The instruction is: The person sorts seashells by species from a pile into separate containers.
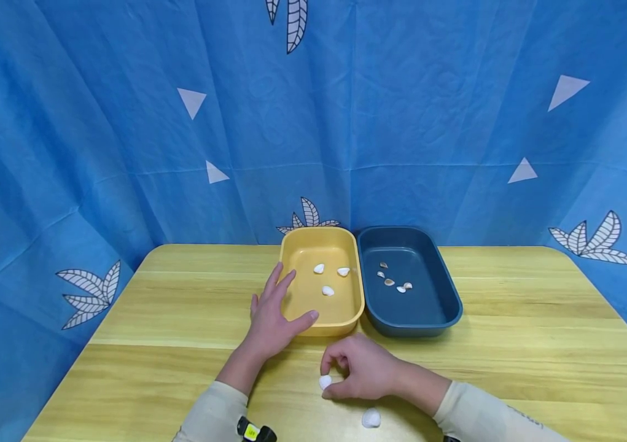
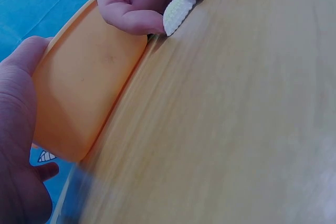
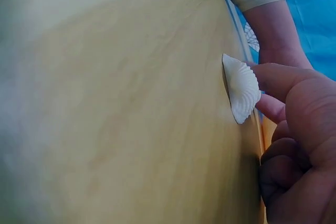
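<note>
My right hand [image 1: 365, 368] pinches a white ribbed seashell [image 1: 325, 382] between thumb and forefinger, low over the table in front of the yellow tray [image 1: 321, 330]. The shell's ridged, domed back [image 3: 244, 88] shows up close in the right wrist view. In the left wrist view, the finger and thumb tips meet opposite edges of this shell [image 2: 177, 14]. My left hand [image 1: 271, 322] is at the tray's front left corner, fingers spread along its left side and thumb by the front rim. Another white seashell [image 1: 371, 418] lies on the table near my right wrist.
Three white shells, one of them a seashell [image 1: 328, 291] near the middle, lie in the yellow tray. Against its right side stands a dark blue tray [image 1: 409, 329] holding several smaller brownish and white shells [image 1: 389, 282]. Behind the wooden table [image 1: 534, 344] hangs a blue curtain [image 1: 401, 123].
</note>
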{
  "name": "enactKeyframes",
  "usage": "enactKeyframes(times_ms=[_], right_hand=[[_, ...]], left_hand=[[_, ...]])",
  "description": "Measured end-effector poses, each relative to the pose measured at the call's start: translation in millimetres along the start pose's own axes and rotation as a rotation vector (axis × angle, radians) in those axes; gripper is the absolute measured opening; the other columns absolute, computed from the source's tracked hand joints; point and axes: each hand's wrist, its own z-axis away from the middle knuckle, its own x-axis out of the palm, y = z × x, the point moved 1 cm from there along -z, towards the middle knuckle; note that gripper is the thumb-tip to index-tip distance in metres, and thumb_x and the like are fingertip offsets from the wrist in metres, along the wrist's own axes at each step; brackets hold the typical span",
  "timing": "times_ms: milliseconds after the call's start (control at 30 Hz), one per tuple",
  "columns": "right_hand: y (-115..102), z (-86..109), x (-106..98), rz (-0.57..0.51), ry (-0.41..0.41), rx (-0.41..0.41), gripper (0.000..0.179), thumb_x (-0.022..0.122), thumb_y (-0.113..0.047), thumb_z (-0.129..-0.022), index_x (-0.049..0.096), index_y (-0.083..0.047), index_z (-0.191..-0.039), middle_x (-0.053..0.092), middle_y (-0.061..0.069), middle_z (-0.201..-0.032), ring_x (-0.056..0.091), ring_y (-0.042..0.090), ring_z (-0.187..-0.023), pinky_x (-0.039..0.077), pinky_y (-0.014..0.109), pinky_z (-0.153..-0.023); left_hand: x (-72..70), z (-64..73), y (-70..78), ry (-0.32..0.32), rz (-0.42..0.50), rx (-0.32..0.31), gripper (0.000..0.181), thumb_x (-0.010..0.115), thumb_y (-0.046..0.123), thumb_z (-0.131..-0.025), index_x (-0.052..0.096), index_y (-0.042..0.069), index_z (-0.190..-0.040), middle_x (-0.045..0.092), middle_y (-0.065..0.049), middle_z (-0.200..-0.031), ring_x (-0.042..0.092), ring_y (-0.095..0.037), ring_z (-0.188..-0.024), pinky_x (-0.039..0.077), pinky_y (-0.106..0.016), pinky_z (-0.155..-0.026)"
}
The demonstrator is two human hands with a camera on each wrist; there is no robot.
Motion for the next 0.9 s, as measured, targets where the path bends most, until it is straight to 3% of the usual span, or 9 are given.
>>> enactKeyframes(times_ms=[333,600,900], right_hand=[[-0.3,0.0,-5.7,-0.054,-0.091,-0.083,0.024,0.082,-0.01,-0.077,0.071,-0.02,-0.095,0.034,-0.018,-0.058,0.033,-0.004,-0.052,0.036,0.015,-0.053],[-2.0,-0.7,-8.2,-0.077,-0.102,0.0,0.021,0.084,-0.014,-0.078,0.069,-0.021,-0.092,0.039,-0.015,-0.059,0.038,-0.002,-0.054,0.037,0.016,-0.055],[-0.2,-0.3,-8.8,-0.105,-0.095,0.003,0.018,0.085,-0.019,-0.078,0.069,-0.022,-0.088,0.038,-0.015,-0.059,0.036,-0.002,-0.054,0.034,0.016,-0.053]], left_hand=[[1.8,-1.1,-3.6,-0.004,0.01,-0.008,0.09,0.075,0.055,-0.082,0.037,0.021,-0.156,0.01,0.006,-0.166,0.025,-0.028,-0.146,-0.004,-0.065,-0.112],[1.2,-1.1,-2.3,0.005,0.01,0.006,0.089,0.076,0.054,-0.081,0.038,0.02,-0.155,0.011,0.002,-0.166,0.026,-0.031,-0.146,-0.003,-0.067,-0.111],[1.1,-0.9,-1.0,0.003,0.007,-0.002,0.089,0.076,0.053,-0.081,0.038,0.02,-0.155,0.011,0.002,-0.166,0.026,-0.03,-0.146,-0.003,-0.067,-0.111]])
